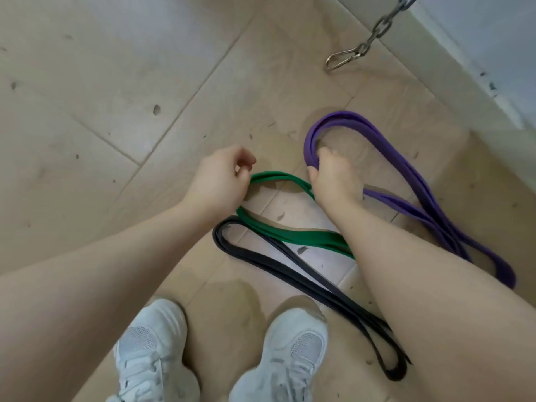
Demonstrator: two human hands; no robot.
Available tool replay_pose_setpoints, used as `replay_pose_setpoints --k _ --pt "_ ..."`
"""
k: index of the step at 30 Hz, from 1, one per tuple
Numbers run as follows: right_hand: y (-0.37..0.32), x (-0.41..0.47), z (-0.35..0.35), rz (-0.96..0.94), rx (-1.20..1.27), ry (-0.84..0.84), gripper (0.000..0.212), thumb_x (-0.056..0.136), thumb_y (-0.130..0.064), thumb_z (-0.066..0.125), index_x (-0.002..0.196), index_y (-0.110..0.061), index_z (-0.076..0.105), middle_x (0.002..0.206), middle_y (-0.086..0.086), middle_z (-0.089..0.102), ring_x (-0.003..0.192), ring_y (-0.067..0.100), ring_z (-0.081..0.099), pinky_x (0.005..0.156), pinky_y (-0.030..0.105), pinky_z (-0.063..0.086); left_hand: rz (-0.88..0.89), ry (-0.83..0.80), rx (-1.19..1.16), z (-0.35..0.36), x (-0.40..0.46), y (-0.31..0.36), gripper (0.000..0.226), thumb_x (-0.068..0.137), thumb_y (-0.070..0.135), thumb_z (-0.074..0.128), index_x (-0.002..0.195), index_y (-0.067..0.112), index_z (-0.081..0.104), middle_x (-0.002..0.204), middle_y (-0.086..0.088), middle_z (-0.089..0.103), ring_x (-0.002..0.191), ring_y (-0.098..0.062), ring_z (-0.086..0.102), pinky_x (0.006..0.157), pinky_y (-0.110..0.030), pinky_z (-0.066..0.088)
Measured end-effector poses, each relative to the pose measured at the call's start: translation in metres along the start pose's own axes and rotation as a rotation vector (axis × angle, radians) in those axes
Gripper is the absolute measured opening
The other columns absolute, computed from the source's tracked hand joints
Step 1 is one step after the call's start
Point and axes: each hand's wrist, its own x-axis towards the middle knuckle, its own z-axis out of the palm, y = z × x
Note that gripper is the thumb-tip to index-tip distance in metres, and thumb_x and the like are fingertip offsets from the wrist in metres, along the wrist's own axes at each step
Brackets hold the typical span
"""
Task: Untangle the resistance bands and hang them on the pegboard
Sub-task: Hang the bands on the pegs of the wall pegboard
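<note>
Right hand (333,178) gripped purple band (412,181); left hand (220,175) curled at green band (293,236), grip unclear.

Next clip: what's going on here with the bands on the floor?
A person bends over three bands on a tiled floor. The right hand grips the purple band at its loop. The left hand, fingers curled, hangs over the green band; whether it holds it is unclear. The black band lies untouched. No pegboard is in view.
</note>
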Motion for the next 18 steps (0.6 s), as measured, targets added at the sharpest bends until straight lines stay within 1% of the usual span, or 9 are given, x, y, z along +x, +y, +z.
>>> replay_pose_setpoints --k 2,5,7,8,10,12,15,16,18 --pt "0.001 -0.015 -0.014 0.021 0.122 0.034 0.025 0.096 -0.022 0.048 0.114 -0.005 0.053 0.116 0.014 0.058 0.107 0.033 0.053 0.084 0.039 0.041 0.026 -0.022 0.001 -0.01 -0.009 0.007 0.03 0.091 0.006 0.038 0.111 0.015 0.059 0.111 -0.001 0.062 0.093 -0.016 0.056 0.081 -0.026 0.042" --pt "0.012 -0.056 -0.065 0.134 0.571 -0.066 0.023 0.095 -0.018 0.049 0.117 -0.013 0.053 0.114 0.005 0.059 0.104 0.021 0.054 0.082 0.03 0.039 0.091 -0.071 0.03 -0.036 -0.032 0.035 0.027 0.093 0.01 0.041 0.113 0.015 0.059 0.113 0.0 0.06 0.09 -0.011 0.05 0.08 -0.022 0.037" --pt "0.018 -0.087 -0.114 0.272 0.879 -0.13 0.021 0.094 -0.015 0.051 0.114 -0.021 0.048 0.12 0.001 0.058 0.11 0.018 0.054 0.091 0.03 0.041 0.125 -0.098 0.027 -0.059 -0.053 0.066 0.025 0.094 0.012 0.043 0.112 0.016 0.059 0.114 -0.001 0.06 0.089 -0.01 0.048 0.078 -0.021 0.035" --pt "0.022 -0.103 -0.141 0.325 0.923 -0.13 0.023 0.094 -0.014 0.051 0.115 -0.022 0.046 0.124 0.001 0.056 0.113 0.017 0.053 0.097 0.033 0.041 0.137 -0.114 0.011 -0.072 -0.068 0.085 0.024 0.094 0.013 0.044 0.112 0.016 0.059 0.115 -0.001 0.06 0.088 -0.009 0.048 0.078 -0.021 0.034" --pt "0.029 -0.134 -0.197 0.365 0.962 -0.089 0.026 0.092 -0.014 0.053 0.117 -0.017 0.048 0.124 0.005 0.058 0.109 0.019 0.055 0.094 0.032 0.042 0.181 -0.144 -0.033 -0.097 -0.101 0.128 0.022 0.093 0.013 0.047 0.111 0.015 0.06 0.113 -0.001 0.061 0.086 -0.01 0.048 0.077 -0.021 0.036" --pt "0.032 -0.171 -0.256 0.34 0.974 -0.081 0.023 0.088 -0.017 0.06 0.111 -0.016 0.053 0.116 0.011 0.061 0.096 0.021 0.059 0.081 0.032 0.045 0.267 -0.208 -0.044 -0.125 -0.138 0.173 0.022 0.092 0.014 0.05 0.112 0.016 0.059 0.111 0.001 0.061 0.085 -0.011 0.052 0.079 -0.022 0.039" --pt "0.032 -0.23 -0.341 0.24 0.776 -0.111 0.039 0.076 -0.022 0.075 0.106 -0.021 0.049 0.105 0.004 0.061 0.09 0.021 0.061 0.076 0.033 0.049 0.419 -0.282 -0.037 -0.169 -0.195 0.235 0.032 0.088 0.014 0.058 0.119 0.018 0.056 0.116 0.002 0.06 0.088 -0.016 0.056 0.084 -0.027 0.045" --pt "0.03 -0.25 -0.367 0.205 0.7 -0.111 0.045 0.074 -0.022 0.076 0.107 -0.021 0.047 0.106 0.001 0.06 0.091 0.02 0.06 0.077 0.033 0.049 0.463 -0.303 -0.035 -0.183 -0.213 0.254 0.036 0.086 0.014 0.061 0.121 0.018 0.055 0.119 0.001 0.059 0.089 -0.016 0.056 0.085 -0.027 0.045" --pt "0.026 -0.29 -0.415 0.177 0.575 -0.04 0.043 0.077 -0.02 0.074 0.111 -0.019 0.046 0.106 0.0 0.058 0.092 0.019 0.057 0.075 0.03 0.043 0.535 -0.37 -0.012 -0.208 -0.25 0.289 0.044 0.084 0.016 0.065 0.126 0.02 0.052 0.125 0.004 0.056 0.093 -0.013 0.054 0.083 -0.021 0.041"
